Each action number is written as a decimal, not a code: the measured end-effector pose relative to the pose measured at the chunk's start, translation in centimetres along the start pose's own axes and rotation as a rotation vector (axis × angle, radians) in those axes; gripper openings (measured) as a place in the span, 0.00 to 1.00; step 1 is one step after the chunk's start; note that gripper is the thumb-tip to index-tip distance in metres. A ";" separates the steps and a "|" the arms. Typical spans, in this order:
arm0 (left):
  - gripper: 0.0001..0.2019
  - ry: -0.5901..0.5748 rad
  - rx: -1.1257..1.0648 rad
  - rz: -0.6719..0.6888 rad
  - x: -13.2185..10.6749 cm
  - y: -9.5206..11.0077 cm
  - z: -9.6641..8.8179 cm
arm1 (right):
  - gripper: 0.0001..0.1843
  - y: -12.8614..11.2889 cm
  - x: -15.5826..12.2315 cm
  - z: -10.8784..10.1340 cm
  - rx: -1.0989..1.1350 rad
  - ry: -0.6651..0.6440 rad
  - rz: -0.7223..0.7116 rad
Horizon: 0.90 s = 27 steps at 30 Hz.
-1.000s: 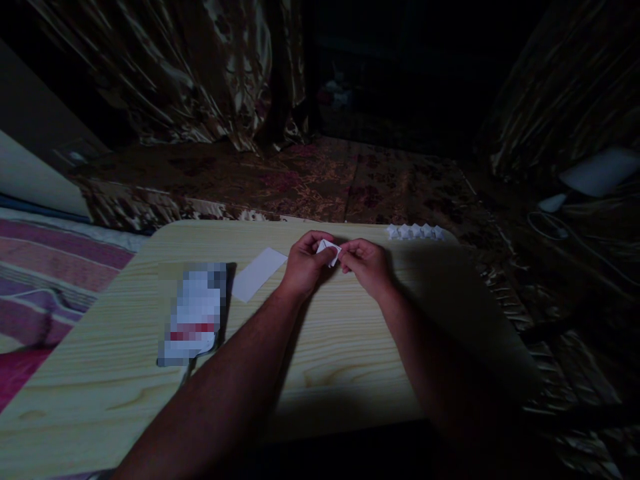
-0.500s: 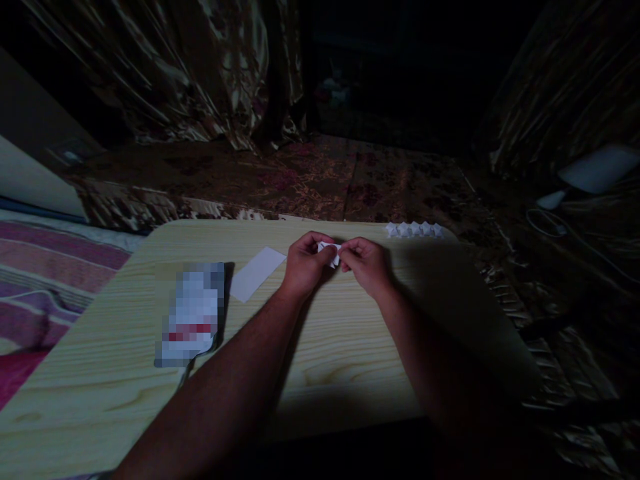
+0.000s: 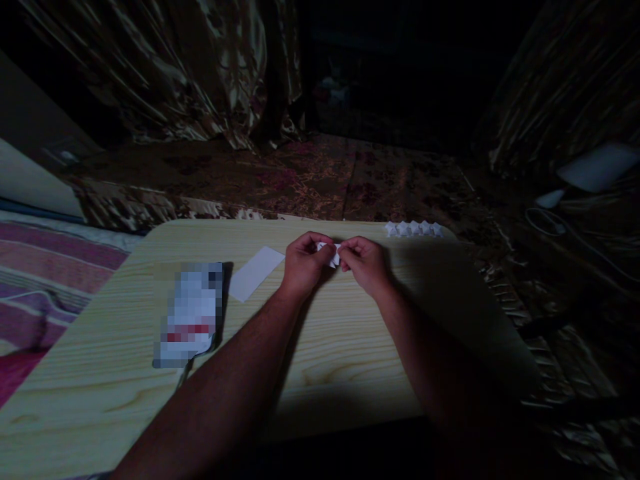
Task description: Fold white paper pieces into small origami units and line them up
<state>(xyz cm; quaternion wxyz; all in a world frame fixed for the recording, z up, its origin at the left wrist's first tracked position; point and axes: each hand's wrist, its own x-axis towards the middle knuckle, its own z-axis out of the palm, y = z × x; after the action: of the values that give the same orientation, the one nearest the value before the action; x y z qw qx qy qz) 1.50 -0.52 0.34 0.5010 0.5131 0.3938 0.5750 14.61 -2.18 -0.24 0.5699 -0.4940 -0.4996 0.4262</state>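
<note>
Over the far middle of the wooden table, a small folded white paper (image 3: pixel 335 257) is pinched between both hands. My left hand (image 3: pixel 307 263) is closed on its left side, thumb across the front. My right hand (image 3: pixel 364 260) pinches the right edge with thumb and fingertips. My fingers cover much of the paper, so its full shape is hidden. A flat white paper sheet (image 3: pixel 256 273) lies on the table just left of my left hand. Several white folded paper stars (image 3: pixel 414 229) stand in a row along the far right edge.
The pale wood-grain table (image 3: pixel 345 360) has rounded corners. On its left lies a blurred-out, phone-like object (image 3: pixel 193 313) with a cable. Striped bedding (image 3: pixel 45 267) is at the left, patterned curtains (image 3: pixel 235 73) hang behind, and a white lamp (image 3: pixel 597 167) stands in the dark at right.
Almost nothing differs. Both hands keep hold of the folded paper in the same spot, and the view has shifted very slightly.
</note>
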 end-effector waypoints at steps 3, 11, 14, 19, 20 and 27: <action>0.08 0.003 0.000 -0.007 0.0 0.0 0.0 | 0.10 -0.1 0.0 0.0 -0.002 0.002 0.008; 0.08 0.005 -0.008 0.005 0.0 -0.2 0.1 | 0.09 -0.5 -0.2 0.1 -0.025 0.010 0.005; 0.07 0.018 -0.033 0.006 0.0 -0.3 0.2 | 0.09 -0.4 -0.1 0.1 -0.021 0.012 0.005; 0.07 0.028 -0.032 0.015 -0.1 -0.2 0.3 | 0.08 -0.5 -0.2 0.2 -0.027 0.020 -0.008; 0.07 0.028 -0.029 0.017 -0.1 -0.2 0.3 | 0.08 -0.5 -0.2 0.2 -0.027 0.022 -0.011; 0.06 0.044 -0.006 0.012 -0.2 0.2 0.5 | 0.08 -0.4 -0.3 0.3 -0.027 0.029 -0.016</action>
<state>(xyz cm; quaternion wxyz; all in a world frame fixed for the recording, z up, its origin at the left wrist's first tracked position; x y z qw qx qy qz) 1.95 -0.79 0.62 0.4902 0.5012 0.3999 0.5904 14.29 -2.49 0.17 0.5738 -0.5037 -0.5009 0.4077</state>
